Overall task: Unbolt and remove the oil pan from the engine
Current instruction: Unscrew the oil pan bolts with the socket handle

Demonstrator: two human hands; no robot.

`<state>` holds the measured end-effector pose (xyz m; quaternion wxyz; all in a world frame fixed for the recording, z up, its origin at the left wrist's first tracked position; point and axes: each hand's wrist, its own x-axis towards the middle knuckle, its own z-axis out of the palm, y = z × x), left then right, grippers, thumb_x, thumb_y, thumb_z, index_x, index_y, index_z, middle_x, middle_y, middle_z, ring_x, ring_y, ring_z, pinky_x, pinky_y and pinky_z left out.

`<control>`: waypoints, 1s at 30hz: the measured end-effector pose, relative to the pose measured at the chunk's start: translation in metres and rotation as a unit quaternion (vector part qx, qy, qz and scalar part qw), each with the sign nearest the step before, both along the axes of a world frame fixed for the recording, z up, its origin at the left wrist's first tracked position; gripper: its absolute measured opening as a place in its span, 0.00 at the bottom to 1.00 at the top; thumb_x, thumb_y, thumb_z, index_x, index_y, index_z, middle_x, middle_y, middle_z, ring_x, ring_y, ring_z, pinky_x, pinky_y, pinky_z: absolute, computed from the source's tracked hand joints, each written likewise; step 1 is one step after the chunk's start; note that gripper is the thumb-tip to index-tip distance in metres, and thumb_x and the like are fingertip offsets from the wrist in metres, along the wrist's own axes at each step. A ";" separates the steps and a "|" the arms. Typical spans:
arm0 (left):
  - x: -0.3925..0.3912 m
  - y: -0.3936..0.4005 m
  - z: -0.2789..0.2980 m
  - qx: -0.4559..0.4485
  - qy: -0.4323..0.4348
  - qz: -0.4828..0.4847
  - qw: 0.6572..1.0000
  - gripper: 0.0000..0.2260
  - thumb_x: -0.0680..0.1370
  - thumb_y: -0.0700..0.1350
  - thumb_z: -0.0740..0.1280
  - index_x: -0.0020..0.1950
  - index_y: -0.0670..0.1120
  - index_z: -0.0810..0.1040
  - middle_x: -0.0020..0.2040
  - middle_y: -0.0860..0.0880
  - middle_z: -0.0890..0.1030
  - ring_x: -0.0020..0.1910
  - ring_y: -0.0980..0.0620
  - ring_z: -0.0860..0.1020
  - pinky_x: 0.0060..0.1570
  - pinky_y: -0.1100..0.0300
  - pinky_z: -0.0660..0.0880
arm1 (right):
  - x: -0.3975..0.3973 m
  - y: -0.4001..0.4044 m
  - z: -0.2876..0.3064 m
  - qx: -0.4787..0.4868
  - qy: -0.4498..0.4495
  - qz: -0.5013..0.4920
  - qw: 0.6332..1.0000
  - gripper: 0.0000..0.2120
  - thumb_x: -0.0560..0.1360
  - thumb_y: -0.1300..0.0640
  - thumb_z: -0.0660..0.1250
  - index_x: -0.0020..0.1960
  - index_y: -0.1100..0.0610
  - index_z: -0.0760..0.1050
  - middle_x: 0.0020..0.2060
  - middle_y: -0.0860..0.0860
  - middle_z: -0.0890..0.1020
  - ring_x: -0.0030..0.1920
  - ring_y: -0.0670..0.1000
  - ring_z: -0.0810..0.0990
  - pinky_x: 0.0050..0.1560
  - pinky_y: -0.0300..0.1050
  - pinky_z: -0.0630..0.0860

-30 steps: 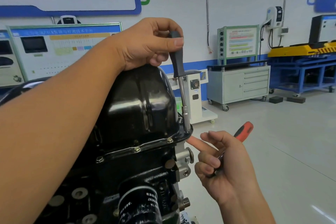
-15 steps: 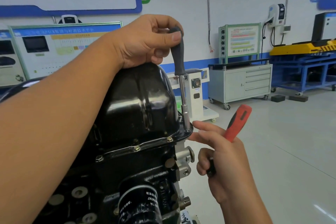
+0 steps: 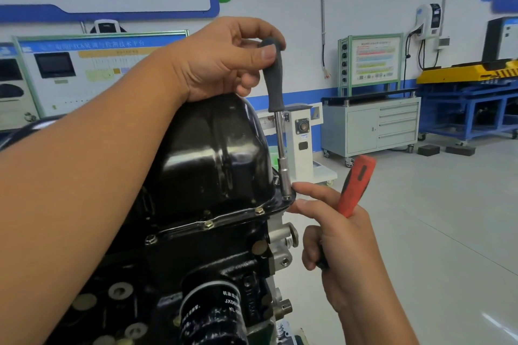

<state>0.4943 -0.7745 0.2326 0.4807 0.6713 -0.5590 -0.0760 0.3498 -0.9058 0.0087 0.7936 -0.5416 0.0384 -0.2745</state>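
The glossy black oil pan (image 3: 213, 154) sits on top of the upturned black engine (image 3: 196, 266), its flange held by several brass-coloured bolts (image 3: 208, 223). My left hand (image 3: 221, 61) grips the grey handle of a socket driver (image 3: 276, 87) that stands upright, its socket on the bolt at the pan's right corner (image 3: 286, 196). My right hand (image 3: 336, 235) holds a red-and-black screwdriver (image 3: 356, 185) in its curled fingers, while its index finger and thumb reach to the flange corner beside the socket.
An oil filter (image 3: 213, 314) juts from the engine front. Behind stand a white pedestal (image 3: 302, 143), a grey wheeled drawer cabinet (image 3: 372, 129), a blue bench with yellow equipment (image 3: 471, 84) and training panels (image 3: 92, 64) along the wall. Grey floor lies to the right.
My right hand rose toward the pan's corner, tipping the red screwdriver handle upward, and its fingertips now touch the flange by the socket. My left hand stays on the driver handle.
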 end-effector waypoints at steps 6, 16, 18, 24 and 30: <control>0.000 0.001 0.002 -0.002 0.008 -0.016 1.000 0.15 0.74 0.46 0.75 0.56 0.47 0.73 0.54 0.38 0.86 0.27 0.52 0.79 0.28 0.62 0.77 | 0.002 0.001 -0.003 -0.005 -0.009 0.005 1.000 0.11 0.75 0.64 0.70 0.50 0.50 0.86 0.42 0.59 0.86 0.20 0.52 0.64 0.22 0.41 0.67; -0.001 0.002 0.001 0.005 0.006 -0.010 1.000 0.11 0.78 0.43 0.72 0.60 0.47 0.82 0.52 0.40 0.85 0.33 0.52 0.82 0.34 0.62 0.80 | 0.002 0.002 -0.004 -0.023 -0.020 0.006 1.000 0.10 0.73 0.61 0.73 0.50 0.49 0.86 0.42 0.57 0.86 0.20 0.52 0.64 0.22 0.42 0.67; -0.001 -0.001 -0.001 -0.014 -0.005 0.023 1.000 0.11 0.73 0.48 0.76 0.54 0.47 0.82 0.44 0.46 0.84 0.28 0.54 0.78 0.28 0.64 0.76 | 0.001 0.002 -0.003 -0.030 -0.025 0.007 0.999 0.09 0.72 0.58 0.73 0.50 0.48 0.86 0.43 0.57 0.86 0.20 0.51 0.65 0.22 0.43 0.67; 0.000 -0.001 0.000 -0.023 0.014 0.016 1.000 0.12 0.73 0.50 0.76 0.52 0.48 0.78 0.49 0.40 0.86 0.28 0.54 0.78 0.28 0.63 0.76 | 0.002 0.004 -0.006 -0.048 -0.029 -0.024 0.998 0.07 0.75 0.57 0.74 0.50 0.45 0.86 0.30 0.55 0.80 0.21 0.52 0.66 0.26 0.40 0.75; -0.002 0.005 0.003 0.017 0.015 -0.025 0.999 0.17 0.77 0.41 0.72 0.66 0.47 0.78 0.57 0.38 0.85 0.37 0.53 0.82 0.42 0.60 0.82 | 0.003 0.006 -0.006 -0.051 -0.026 -0.038 0.998 0.07 0.75 0.55 0.74 0.50 0.44 0.85 0.24 0.44 0.77 0.21 0.51 0.66 0.31 0.36 0.79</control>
